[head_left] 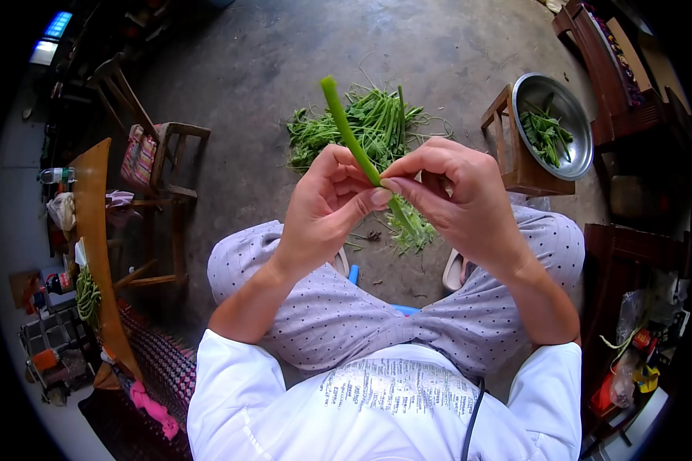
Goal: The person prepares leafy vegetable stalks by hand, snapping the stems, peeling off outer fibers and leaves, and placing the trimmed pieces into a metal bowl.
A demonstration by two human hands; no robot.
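Note:
A long, thick green stalk slants up and away in front of me, above my knees. My left hand is closed around it, with the thumb pressed against its lower part. From the other side, my right hand pinches the stalk at nearly the same spot, thumb against fingers. The two thumbs almost meet there. Beyond my hands a heap of leafy green stems lies on the floor. Pale green scraps lie below the hands, between my feet, partly covered by my right hand.
A metal basin with some cut greens sits tilted on a wooden stool at the right. To the left are a wooden chair and a wooden table with green beans near its edge. Dark wooden furniture lines the right.

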